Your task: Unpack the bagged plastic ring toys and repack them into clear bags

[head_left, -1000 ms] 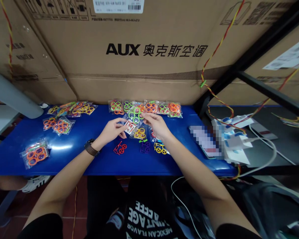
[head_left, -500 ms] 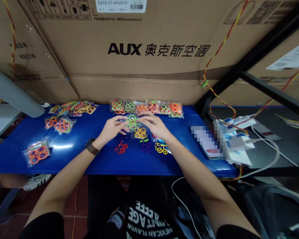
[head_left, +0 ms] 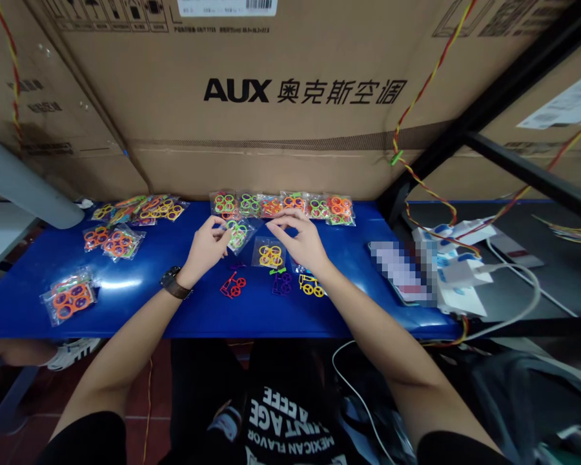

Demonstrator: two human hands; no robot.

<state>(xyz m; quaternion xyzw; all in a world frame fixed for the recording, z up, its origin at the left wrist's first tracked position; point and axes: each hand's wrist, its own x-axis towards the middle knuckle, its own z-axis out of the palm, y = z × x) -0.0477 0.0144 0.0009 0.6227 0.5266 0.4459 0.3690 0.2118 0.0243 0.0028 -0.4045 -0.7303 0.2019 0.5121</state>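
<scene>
My left hand [head_left: 207,248] is closed on the edge of a small clear plastic bag [head_left: 239,235] that has green plastic rings in it. To the right of the bag is my right hand [head_left: 301,240], its thumb and fingers curved and slightly apart, with nothing visible in them. Between and below the hands lies a clear bag with yellow rings [head_left: 270,256]. Nearer to me are a red bicycle-shaped plastic piece [head_left: 233,285], a purple piece [head_left: 281,283] and a yellow bicycle-shaped piece [head_left: 312,285]. Another bag is partly hidden under my right hand.
Several bagged ring sets [head_left: 295,205] line the back of the blue table [head_left: 174,316]. More bags [head_left: 121,241] lie at the left, one with orange rings [head_left: 71,298] near the front. A phone [head_left: 401,272] and white chargers [head_left: 462,274] are at the right. Behind stands a cardboard box [head_left: 271,139].
The bag with green rings has moved left with my left hand. My right hand has come away from the bag, leaving a gap between them. The view has shifted slightly.
</scene>
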